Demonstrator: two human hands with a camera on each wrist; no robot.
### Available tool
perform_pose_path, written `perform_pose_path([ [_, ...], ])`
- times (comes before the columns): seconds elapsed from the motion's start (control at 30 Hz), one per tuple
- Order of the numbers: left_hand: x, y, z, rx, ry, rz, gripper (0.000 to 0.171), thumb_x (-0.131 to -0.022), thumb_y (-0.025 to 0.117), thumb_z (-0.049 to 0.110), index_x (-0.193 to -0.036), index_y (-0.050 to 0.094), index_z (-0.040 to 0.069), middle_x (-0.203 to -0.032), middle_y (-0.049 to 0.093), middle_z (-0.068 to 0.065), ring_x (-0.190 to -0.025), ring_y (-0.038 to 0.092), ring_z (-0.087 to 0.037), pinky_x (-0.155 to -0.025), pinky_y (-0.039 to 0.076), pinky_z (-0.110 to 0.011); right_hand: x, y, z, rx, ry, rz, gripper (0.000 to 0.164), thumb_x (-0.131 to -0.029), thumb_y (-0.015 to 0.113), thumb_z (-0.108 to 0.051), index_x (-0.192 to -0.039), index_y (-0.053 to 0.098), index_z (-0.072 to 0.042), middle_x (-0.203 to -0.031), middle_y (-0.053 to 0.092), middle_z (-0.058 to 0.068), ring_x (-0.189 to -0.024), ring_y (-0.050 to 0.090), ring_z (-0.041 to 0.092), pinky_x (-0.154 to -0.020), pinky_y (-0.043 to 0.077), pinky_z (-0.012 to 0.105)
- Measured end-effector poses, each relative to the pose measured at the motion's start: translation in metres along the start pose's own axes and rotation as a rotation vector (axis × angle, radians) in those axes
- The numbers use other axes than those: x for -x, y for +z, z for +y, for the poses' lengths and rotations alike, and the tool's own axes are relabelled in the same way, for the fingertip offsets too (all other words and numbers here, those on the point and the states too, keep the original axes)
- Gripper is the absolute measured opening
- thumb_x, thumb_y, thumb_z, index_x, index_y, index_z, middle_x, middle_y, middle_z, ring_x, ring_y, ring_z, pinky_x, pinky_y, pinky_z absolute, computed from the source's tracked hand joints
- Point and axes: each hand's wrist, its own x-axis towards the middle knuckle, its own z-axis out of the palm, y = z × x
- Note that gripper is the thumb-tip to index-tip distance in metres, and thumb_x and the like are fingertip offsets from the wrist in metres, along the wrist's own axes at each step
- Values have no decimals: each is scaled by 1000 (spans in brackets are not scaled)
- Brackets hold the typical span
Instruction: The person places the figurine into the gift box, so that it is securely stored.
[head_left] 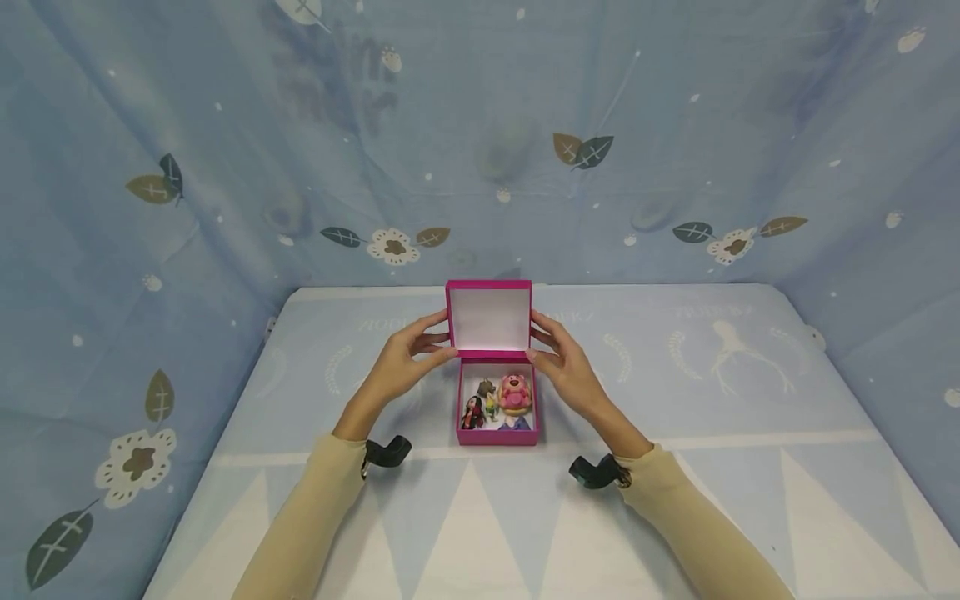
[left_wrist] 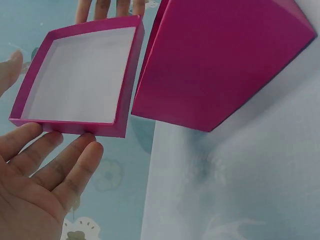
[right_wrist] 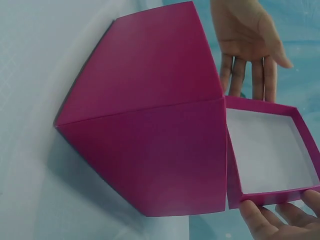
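Note:
Both hands hold a magenta lid with a white inside, one at each side. My left hand has its fingertips against the lid's left side, my right hand against its right side. The lid stands raised at the back of an open magenta box, its white inside towards me. Inside the box lie a pink bear-like toy, a dark-haired doll figure and other small figures. In both wrist views the box's outer walls hide these contents, while the lid's white inside shows plainly.
A blue and white patterned tabletop lies under the box. Blue leaf-print curtains hang behind the table and along its sides. Dark curved pieces stick out at both wrists, below the beige sleeves.

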Motion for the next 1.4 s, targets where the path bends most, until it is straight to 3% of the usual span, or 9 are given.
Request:
perform_pose_path([
  [0.13, 3, 0, 0, 79, -23, -13, 60, -92, 69, 17, -146, 45, 12, -151, 45, -11, -123, 58, -37, -102, 49, -48, 0, 0, 1, -50, 17, 9, 51, -99, 53, -7, -146, 35, 3, -154, 34, 21, -140, 38, 40, -111, 39, 48],
  [0.33, 3, 2, -3, 245, 13, -15, 44, -96, 61, 7, -137, 49, -1, -147, 45, -19, -128, 53, -40, -99, 51, -28, -1, 1, 3, -136, 38, 41, 36, -102, 46, -7, -130, 38, 13, -151, 35, 26, -137, 39, 44, -106, 44, 24],
  [0.53, 4, 7, -4, 277, 37, 69, 30, -100, 55, 9, -123, 52, -10, -140, 50, -24, -123, 53, -45, -98, 50, -20, -1, 8, 5, -203, 23, 107, 31, -104, 44, -13, -115, 38, 16, -143, 40, 27, -134, 42, 41, -110, 41, 46],
  [0.7, 6, 11, -7, 258, 11, 148, 20, -99, 56, 11, -110, 55, -6, -136, 54, -20, -116, 59, -23, -93, 48, -15, 1, 15, 6, -194, 61, 140, 20, -104, 45, -12, -105, 44, 8, -142, 44, 25, -131, 47, 28, -112, 40, 46],
  [0.87, 8, 13, -10, 310, 27, 150, 20, -97, 58, 6, -110, 54, -8, -136, 54, -23, -118, 56, -5, -97, 48, -15, 4, 16, 9, -110, 78, 113, 19, -104, 45, -15, -99, 46, 3, -146, 43, 24, -138, 42, 35, -115, 34, 47],
  [1.03, 12, 10, -11, 354, 57, 89, 39, -97, 59, 5, -134, 52, -5, -141, 49, -23, -123, 54, -10, -98, 48, -17, 8, 13, 11, -117, 46, 41, 16, -103, 45, -9, -99, 44, 6, -151, 33, 26, -144, 30, 40, -119, 24, 52],
  [1.2, 17, 8, -13, 367, 72, 24, 46, -95, 61, 3, -138, 50, -6, -147, 44, -20, -132, 50, -24, -100, 47, -18, 10, 7, 15, -123, 70, -31, 15, -102, 47, -10, -100, 45, 4, -154, 29, 24, -146, 26, 39, -120, 21, 52],
  [1.3, 20, 8, -15, 391, 89, -7, 48, -94, 62, 2, -139, 48, -9, -150, 40, -22, -137, 44, -34, -103, 46, -20, 12, 4, 17, -108, 91, -57, 14, -102, 49, -12, -101, 45, 2, -156, 29, 21, -147, 26, 37, -120, 24, 47],
  [1.4, 22, 10, -17, 433, 103, -18, 51, -93, 63, 0, -139, 45, -12, -152, 37, -24, -140, 39, -38, -106, 43, -23, 13, 0, 18, -101, 92, -73, 17, -101, 52, -12, -106, 45, 2, -157, 29, 18, -146, 28, 37, -116, 33, 33],
])
